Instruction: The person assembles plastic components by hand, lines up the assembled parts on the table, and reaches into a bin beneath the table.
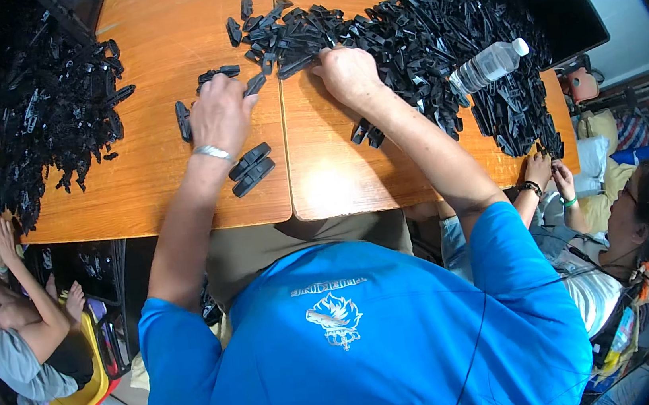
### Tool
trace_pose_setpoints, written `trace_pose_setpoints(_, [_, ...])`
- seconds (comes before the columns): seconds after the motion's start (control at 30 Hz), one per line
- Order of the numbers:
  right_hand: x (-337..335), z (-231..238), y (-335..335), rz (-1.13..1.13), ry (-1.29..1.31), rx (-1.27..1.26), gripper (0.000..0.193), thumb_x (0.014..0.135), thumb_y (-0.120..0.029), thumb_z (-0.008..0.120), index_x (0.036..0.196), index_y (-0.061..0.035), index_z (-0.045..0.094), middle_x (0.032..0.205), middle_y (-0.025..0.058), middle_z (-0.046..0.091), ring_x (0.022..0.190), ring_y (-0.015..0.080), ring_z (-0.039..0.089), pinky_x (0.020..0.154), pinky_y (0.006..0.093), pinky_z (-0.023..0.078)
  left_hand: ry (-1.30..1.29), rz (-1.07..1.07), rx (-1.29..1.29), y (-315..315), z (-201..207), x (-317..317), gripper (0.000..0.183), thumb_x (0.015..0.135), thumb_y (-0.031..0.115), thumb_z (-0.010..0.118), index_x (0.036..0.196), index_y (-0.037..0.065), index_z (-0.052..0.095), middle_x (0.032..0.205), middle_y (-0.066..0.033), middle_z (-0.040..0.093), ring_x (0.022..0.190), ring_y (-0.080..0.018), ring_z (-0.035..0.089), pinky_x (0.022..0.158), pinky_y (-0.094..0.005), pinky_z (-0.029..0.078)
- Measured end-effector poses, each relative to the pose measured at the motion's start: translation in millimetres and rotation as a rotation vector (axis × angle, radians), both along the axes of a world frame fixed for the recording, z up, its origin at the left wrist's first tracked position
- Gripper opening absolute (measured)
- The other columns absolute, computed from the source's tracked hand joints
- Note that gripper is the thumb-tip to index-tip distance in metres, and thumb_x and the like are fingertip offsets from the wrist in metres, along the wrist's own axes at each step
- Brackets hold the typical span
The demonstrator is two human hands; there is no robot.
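Observation:
My left hand [220, 117], with a silver band at the wrist, is closed over the table left of the seam. A small black plastic part [256, 83] sticks out by its thumb, and another black part [217, 74] is at its fingertips. One more black part [184, 121] lies beside it, and a pair of black parts [252, 169] rests side by side below the wrist. My right hand [350, 77] is curled at the near edge of a heap of black plastic parts [417, 32]; its fingertips are hidden. Under that forearm lie a few loose black parts [367, 133].
A clear plastic bottle [489, 68] lies on the right of the heap. Another dark heap [60, 96] covers the left of the wooden table [179, 195]. At the right edge a co-worker's hands [549, 173] handle small parts; another person [28, 340] sits at left.

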State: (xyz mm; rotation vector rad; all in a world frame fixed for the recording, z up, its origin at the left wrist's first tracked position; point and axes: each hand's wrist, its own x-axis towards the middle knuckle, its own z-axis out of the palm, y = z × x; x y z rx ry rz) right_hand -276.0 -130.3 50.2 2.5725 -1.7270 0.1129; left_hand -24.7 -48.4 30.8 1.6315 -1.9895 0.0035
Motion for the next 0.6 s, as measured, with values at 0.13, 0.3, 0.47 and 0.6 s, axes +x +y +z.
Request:
trace_pose_setpoints(0.13, [7.9,-5.9,7.0,0.092,-0.065,-0.066,0.018,0.094,-0.015,0.068,0.107,-0.0047,0.075,0.104,0.0188,0.075,0.091,0.0368,0.078,0.079,0.0479,0.063,-0.078,0.001,-0.118,-9.4,-7.4,-12.5,0.020,0.083,0.014,0.088,0.094,0.007,0.073,0.099,-0.0093,0.066,0.099,-0.0303,0.064,0.086,-0.0446,0.055])
trace_pose_setpoints(0.3, [5.9,-19.1,22.1,0.269,-0.273,-0.119,0.022,0.088,-0.011,0.073,0.110,-0.0109,0.077,0.105,0.0121,0.075,0.090,0.0354,0.077,0.079,0.0461,0.062,-0.058,-0.076,-0.181,6.1,-13.1,-0.1,0.021,0.082,0.008,0.084,0.094,0.010,0.066,0.094,-0.0076,0.064,0.096,-0.0308,0.063,0.078,-0.0443,0.049])
trace_pose_setpoints(0.47, [1.5,-25.4,31.3,0.440,-0.516,-0.064,0.027,0.088,-0.006,0.075,0.114,-0.0103,0.078,0.105,0.0128,0.076,0.093,0.0374,0.075,0.080,0.0452,0.061,-0.116,-0.087,-0.128,22.8,-8.7,13.1,0.023,0.083,0.009,0.080,0.101,0.010,0.066,0.099,-0.0090,0.061,0.099,-0.0307,0.062,0.083,-0.0450,0.052])
trace_pose_setpoints(0.6, [2.8,-21.7,44.8,0.361,-0.602,0.017,0.026,0.092,-0.009,0.074,0.118,-0.0088,0.078,0.109,0.0158,0.076,0.098,0.0386,0.074,0.083,0.0464,0.061,0.050,-0.154,-0.056,42.2,5.9,15.2,0.024,0.089,0.006,0.076,0.112,0.005,0.069,0.104,-0.0139,0.063,0.102,-0.0349,0.065,0.087,-0.0456,0.054])
